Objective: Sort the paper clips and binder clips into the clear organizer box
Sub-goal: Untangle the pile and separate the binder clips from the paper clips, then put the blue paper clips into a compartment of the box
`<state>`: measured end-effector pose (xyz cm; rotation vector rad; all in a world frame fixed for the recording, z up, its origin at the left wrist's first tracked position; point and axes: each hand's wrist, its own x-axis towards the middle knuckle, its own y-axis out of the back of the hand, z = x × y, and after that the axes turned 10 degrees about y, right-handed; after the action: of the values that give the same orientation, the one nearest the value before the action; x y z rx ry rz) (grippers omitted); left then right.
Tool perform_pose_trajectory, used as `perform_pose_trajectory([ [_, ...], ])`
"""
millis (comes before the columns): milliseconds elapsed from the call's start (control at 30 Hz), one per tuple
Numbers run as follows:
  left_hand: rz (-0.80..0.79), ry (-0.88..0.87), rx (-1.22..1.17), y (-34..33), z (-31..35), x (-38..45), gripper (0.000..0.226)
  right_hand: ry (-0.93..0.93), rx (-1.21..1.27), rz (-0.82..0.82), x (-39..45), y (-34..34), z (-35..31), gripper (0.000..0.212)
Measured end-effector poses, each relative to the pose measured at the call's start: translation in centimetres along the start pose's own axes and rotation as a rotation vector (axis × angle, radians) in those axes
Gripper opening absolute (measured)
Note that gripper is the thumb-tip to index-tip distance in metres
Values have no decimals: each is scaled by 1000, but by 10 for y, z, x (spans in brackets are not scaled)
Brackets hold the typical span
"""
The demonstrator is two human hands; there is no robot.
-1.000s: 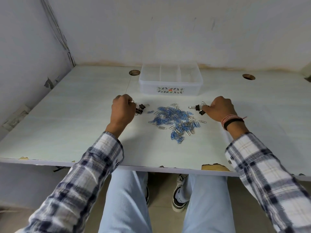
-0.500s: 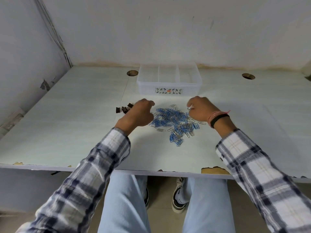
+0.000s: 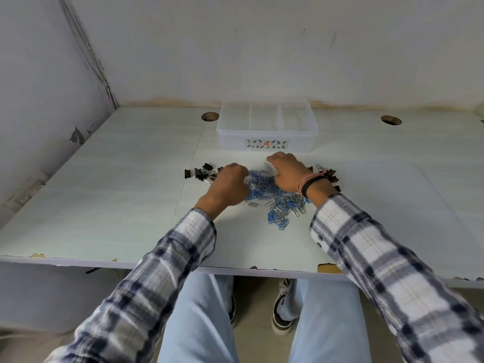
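Where the pale counter fills mid-frame, a black binder clips cluster lies left of centre. Left hand beside it, fingers curled together over the paper clips pile; whether it holds anything, cannot tell. Right hand spread, fingers down on the pile's upper edge, apart. More binder clips right of its wrist. Clear organizer box above, near the wall, compartments bare.
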<state>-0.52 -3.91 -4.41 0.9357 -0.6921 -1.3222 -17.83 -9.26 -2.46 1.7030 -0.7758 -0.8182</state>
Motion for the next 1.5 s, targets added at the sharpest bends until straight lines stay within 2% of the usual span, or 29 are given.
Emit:
perform_pose_trajectory([
  [100, 2, -26, -109, 6, 10, -8, 42, 117, 30, -22, -2, -3, -7, 56],
  [200, 5, -41, -116, 19, 9, -7, 54, 125, 201, 31, -23, 7, -4, 53],
  [267, -133, -58, -30, 24, 7, -5, 66, 77, 222, 57, -43, 17, 3, 48],
  [333, -317, -78, 138, 25, 8, -4, 82, 5, 148, -15, -57, 22, 11, 42],
  [433, -458, -131, 322, 19, 16, -4, 98, -86, 21, -268, -71, 20, 8, 63],
  [467, -468, -142, 327, 15, 20, -3, 99, -68, 73, -276, -73, 18, 5, 65],
  [567, -433, -161, 259, 11, 24, 1, 96, -9, 264, -154, -72, 11, 0, 62],
  [700, -399, -144, 246, 17, 12, 5, 105, -59, 140, -184, -64, 9, 5, 106],
  [733, -391, -144, 262, 17, 11, 6, 105, -54, 105, -197, -61, 7, 4, 111],
  [800, -377, -165, 245, 16, 10, 7, 89, -3, 105, -176, -53, 1, -1, 105],
  [900, -309, -174, 137, 15, 13, 5, 54, 46, 156, -69, -46, -4, -9, 76],
  [1033, -212, -123, -5, 14, 7, 1, 28, 58, 223, 97, -46, -11, -12, 49],
  [1233, -188, -56, -155, 16, 9, -4, 20, -6, 375, 201, -48, -13, -3, 37],
  [1333, -222, -39, -246, 23, 12, -6, 18, -61, 619, 218, -54, -9, 2, 33],
  [1500, -234, -34, -358, 42, 21, -5, 18, -144, 1084, 227, -59, 6, 16, 38],
])
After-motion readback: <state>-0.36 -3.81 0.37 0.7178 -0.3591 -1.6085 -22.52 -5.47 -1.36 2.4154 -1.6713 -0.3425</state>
